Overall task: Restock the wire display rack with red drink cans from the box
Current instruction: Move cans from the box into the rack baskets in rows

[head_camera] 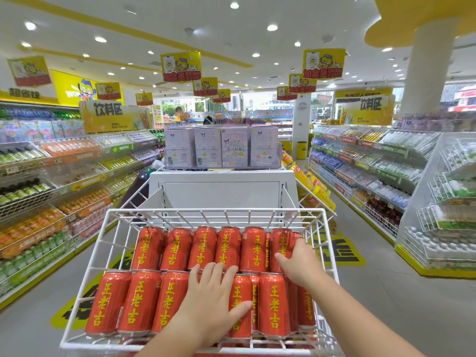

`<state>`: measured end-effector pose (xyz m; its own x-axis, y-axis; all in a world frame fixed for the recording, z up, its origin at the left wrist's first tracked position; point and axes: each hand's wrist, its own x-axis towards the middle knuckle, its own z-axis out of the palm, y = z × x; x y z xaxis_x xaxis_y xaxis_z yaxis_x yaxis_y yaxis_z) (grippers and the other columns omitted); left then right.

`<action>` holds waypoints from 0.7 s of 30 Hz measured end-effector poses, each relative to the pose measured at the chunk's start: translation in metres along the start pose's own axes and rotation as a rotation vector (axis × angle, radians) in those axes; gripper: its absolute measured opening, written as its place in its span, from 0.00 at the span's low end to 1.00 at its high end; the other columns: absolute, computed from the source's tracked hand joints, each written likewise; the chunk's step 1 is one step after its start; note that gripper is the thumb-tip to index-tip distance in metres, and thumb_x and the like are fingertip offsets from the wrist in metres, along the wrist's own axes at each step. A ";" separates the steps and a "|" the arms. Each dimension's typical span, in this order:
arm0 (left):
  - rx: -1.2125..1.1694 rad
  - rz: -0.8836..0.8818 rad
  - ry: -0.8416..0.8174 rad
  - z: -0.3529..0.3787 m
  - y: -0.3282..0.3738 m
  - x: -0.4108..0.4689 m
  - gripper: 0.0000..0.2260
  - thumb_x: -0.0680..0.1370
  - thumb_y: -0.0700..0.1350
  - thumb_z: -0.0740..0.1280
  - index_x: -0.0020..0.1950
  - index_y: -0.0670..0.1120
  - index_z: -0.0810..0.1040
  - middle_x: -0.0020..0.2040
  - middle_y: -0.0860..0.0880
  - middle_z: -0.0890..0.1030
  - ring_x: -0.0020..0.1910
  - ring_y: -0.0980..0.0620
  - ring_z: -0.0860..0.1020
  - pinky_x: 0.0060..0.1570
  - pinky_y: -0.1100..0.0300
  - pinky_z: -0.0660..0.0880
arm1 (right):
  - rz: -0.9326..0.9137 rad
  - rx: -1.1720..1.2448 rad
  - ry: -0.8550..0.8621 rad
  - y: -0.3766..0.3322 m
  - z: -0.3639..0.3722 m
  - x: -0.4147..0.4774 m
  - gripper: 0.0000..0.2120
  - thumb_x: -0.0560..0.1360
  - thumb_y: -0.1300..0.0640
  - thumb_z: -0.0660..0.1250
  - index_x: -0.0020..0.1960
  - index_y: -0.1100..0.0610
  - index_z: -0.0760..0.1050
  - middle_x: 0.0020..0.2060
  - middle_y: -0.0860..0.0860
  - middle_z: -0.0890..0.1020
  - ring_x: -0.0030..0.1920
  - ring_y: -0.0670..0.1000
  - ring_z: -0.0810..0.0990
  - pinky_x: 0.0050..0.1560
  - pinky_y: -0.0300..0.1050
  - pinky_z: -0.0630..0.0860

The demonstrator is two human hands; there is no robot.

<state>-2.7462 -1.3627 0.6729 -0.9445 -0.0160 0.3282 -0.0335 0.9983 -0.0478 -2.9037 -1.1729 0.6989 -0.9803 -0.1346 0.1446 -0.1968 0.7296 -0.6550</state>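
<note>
While both hands rest flat, fingers on red cans

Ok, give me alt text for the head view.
Both hands press on red drink cans lying in two rows in a white wire display rack: left hand on the front row, right hand on the back, in a store aisle.

red cans with yellow lettering, white wire rack
</note>
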 end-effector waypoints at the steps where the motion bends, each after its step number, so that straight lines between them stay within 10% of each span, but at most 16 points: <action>1: 0.022 0.016 0.019 0.001 -0.002 0.000 0.37 0.78 0.74 0.47 0.70 0.50 0.77 0.62 0.49 0.80 0.65 0.45 0.78 0.69 0.42 0.61 | -0.008 0.005 0.006 -0.002 0.001 0.001 0.27 0.75 0.45 0.70 0.66 0.59 0.68 0.60 0.57 0.75 0.59 0.58 0.78 0.58 0.50 0.76; 21: 0.115 0.076 0.105 -0.017 -0.011 -0.025 0.40 0.75 0.76 0.53 0.75 0.48 0.74 0.72 0.42 0.76 0.72 0.37 0.73 0.65 0.36 0.59 | -0.145 0.050 -0.054 -0.005 -0.014 0.003 0.14 0.74 0.51 0.73 0.53 0.50 0.71 0.46 0.48 0.80 0.43 0.47 0.79 0.39 0.43 0.75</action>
<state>-2.7171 -1.3720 0.6810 -0.9067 0.0716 0.4157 -0.0059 0.9833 -0.1821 -2.9053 -1.1674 0.7134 -0.9409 -0.2727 0.2010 -0.3353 0.6660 -0.6663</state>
